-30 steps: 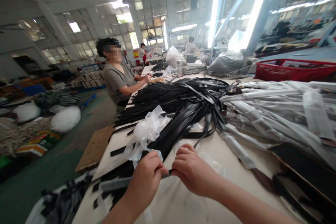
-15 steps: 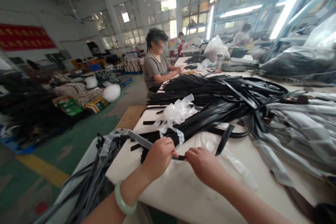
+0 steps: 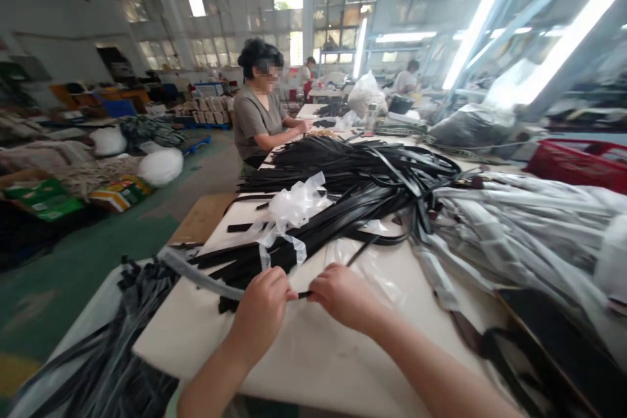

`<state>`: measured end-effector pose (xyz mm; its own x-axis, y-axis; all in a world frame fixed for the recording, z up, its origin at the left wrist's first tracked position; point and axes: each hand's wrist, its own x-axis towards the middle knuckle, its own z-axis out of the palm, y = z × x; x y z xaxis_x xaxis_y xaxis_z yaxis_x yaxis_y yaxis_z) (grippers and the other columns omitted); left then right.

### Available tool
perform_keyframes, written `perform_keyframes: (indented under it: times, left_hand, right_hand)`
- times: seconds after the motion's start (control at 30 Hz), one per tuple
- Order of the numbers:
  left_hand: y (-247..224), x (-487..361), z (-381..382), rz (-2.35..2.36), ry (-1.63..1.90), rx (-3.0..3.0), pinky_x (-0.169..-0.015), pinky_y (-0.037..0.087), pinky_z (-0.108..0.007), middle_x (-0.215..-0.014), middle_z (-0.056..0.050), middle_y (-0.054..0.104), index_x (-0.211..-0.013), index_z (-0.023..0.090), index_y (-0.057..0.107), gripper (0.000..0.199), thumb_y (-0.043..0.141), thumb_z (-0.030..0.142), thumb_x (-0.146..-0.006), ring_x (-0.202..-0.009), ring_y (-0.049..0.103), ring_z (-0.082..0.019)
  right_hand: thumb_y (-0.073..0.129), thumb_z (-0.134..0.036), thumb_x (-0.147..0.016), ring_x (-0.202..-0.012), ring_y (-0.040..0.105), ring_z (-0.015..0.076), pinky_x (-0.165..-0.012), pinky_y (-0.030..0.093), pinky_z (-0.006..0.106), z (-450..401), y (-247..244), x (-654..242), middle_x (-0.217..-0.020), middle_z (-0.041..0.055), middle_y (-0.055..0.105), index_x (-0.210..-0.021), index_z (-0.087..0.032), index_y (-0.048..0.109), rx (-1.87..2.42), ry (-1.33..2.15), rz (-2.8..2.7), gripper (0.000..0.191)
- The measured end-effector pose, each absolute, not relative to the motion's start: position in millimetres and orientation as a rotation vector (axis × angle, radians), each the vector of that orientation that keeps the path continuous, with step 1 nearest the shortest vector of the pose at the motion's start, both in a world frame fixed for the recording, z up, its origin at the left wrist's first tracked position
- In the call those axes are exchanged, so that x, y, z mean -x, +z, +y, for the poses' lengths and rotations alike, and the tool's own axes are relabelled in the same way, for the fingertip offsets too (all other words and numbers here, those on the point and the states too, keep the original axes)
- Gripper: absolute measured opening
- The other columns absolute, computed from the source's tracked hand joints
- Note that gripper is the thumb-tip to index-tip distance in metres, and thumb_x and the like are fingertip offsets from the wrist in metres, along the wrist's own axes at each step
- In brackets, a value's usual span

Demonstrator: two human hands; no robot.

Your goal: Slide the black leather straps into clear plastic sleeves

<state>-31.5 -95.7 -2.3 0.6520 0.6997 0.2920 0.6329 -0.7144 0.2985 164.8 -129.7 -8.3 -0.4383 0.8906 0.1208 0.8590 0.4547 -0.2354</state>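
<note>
Closed round a black strap, my left hand [image 3: 264, 307] is over the near part of the white table [image 3: 313, 372]. A translucent plastic sleeve [image 3: 200, 277] runs from it toward the left. My right hand [image 3: 340, 294] pinches the same black strap [image 3: 304, 295] a short way to the right; a short dark piece sticks out behind that hand. Just beyond both hands lies a bundle of black straps [image 3: 343, 215], with a clump of clear plastic strips [image 3: 296, 206] on top.
Sleeved straps [image 3: 519, 228] cover the table's right side, with a red basket [image 3: 578, 163] behind them. More black straps [image 3: 117, 339] hang at the lower left. Across the table a person [image 3: 259, 111] works. A cardboard piece [image 3: 200, 219] juts from the left edge.
The view has swung right, bringing the red basket into sight. Both hands still hold the strap close together; the strap's free end behind my right hand has turned and looks thinner.
</note>
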Motion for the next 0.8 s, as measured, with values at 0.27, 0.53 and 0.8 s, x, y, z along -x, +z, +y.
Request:
perform_keyframes:
  times: [0.27,0.53,0.8]
  left_hand:
    - [-9.8,57.8,-84.2,1.187,0.712,-2.661,-0.072,0.041,-0.034,-0.078,-0.003,0.056,-0.071,0.018,0.055,0.018,0.053,0.017,-0.088,-0.078,0.053,-0.020]
    - [-8.6,22.6,-103.9,1.279,0.615,-2.626,-0.073,0.046,-0.033,-0.077,-0.003,0.058,-0.070,0.017,0.056,0.015,0.060,0.018,-0.085,-0.080,0.055,-0.020]
    - [-4.2,85.5,-89.2,1.286,0.781,-2.579,-0.107,0.036,-0.045,-0.129,-0.010,0.052,-0.126,0.021,0.049,0.056,0.072,0.026,-0.076,-0.124,0.044,-0.026]
  right_hand:
    - [0.057,-0.030,-0.091,-0.072,0.062,0.0169,-0.077,0.036,0.030,-115.8,0.3,-198.2,-0.075,0.0042,0.070,-0.077,-0.017,0.066,1.583,0.166,-2.463,0.021]
    - [0.047,-0.024,-0.093,-0.069,0.061,0.0194,-0.066,0.032,0.030,-128.9,-11.1,-181.6,-0.071,0.0038,0.068,-0.076,-0.019,0.063,1.553,0.272,-2.463,0.024]
    - [0.048,-0.021,-0.088,-0.069,0.062,0.0207,-0.058,0.030,0.028,-123.5,-11.1,-204.9,-0.072,0.0062,0.068,-0.071,-0.019,0.062,1.770,0.412,-2.463,0.022]
